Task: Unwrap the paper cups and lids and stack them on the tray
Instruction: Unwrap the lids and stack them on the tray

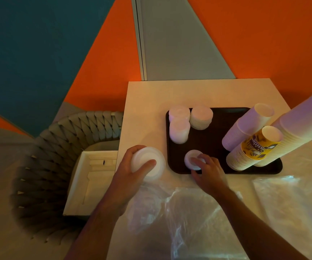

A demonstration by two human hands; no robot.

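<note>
At lower centre, the left hand (132, 166) grips a stack of white lids (148, 166) over the worktop (144, 102). The right hand (206, 171) pinches a smaller lid stack (191, 160) on the dark tray (207, 136). At right, a yellow cup (256, 147) bears partly readable letters, "SHOP".

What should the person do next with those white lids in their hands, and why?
Probably let go with the right hand, whose fingers rest on a short lid stack already standing on the dark tray. Then bring over the lids held by the left hand, which are off the tray's edge.
</note>
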